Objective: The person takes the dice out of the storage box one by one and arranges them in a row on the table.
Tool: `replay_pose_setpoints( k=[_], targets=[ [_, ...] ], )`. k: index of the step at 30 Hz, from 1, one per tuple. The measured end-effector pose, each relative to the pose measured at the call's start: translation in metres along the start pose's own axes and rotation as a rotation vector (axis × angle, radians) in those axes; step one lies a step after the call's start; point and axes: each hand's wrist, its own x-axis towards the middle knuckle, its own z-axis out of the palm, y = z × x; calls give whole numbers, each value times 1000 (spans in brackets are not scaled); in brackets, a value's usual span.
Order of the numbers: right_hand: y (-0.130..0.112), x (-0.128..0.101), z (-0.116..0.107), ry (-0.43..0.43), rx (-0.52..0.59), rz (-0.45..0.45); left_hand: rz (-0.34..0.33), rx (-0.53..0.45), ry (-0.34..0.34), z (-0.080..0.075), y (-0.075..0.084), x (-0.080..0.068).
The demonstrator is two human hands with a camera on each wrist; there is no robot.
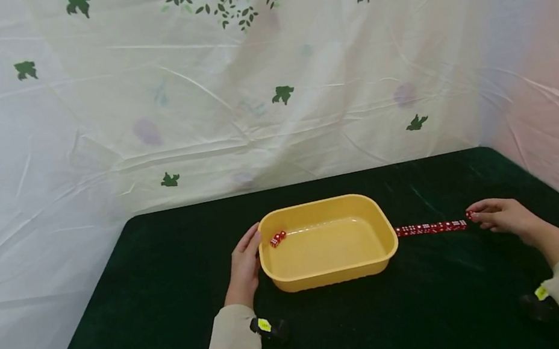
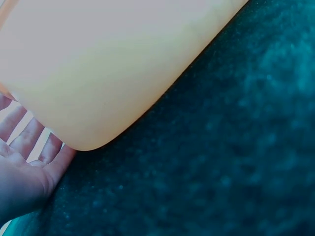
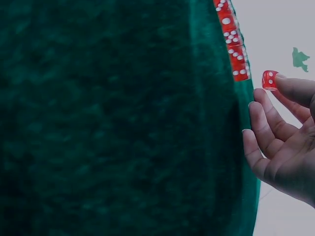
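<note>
A yellow plastic tub (image 1: 333, 276) sits on the dark green cloth, with a small group of red dice (image 1: 277, 238) at its left inside. My left hand (image 1: 244, 268) rests against the tub's left side. In the left wrist view, its fingers (image 2: 29, 137) lie fairly straight along the tub's wall (image 2: 98, 98). From the tub's right side runs a straight row of red dice with white pips (image 1: 431, 228). Just past the row's right end, my right hand (image 1: 502, 215) pinches a single red die (image 3: 269, 80) between thumb and finger, the other fingers loosely bent.
The dark green cloth (image 1: 338, 336) covers the table, whose far edge meets a pale hanging sheet (image 1: 226, 116) with green leaf and bird prints. Black wrist cameras (image 1: 271, 328) are strapped at both sleeves.
</note>
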Motion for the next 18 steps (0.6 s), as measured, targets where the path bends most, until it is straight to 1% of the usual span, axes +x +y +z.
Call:
replay_pose_setpoints(
  k=[4, 8, 15, 18],
  targets=[
    [4, -1, 3, -1, 8, 16, 2, -3, -6, 0, 0, 0],
    [9, -1, 5, 8, 1, 12, -2, -5, -7, 1, 1, -1],
    [14, -1, 8, 19, -64, -19, -9, 2, -10, 1, 1, -1],
    [15, -1, 10, 24, -80, -31, -1, 4, -9, 0, 1, -1]
  ],
)
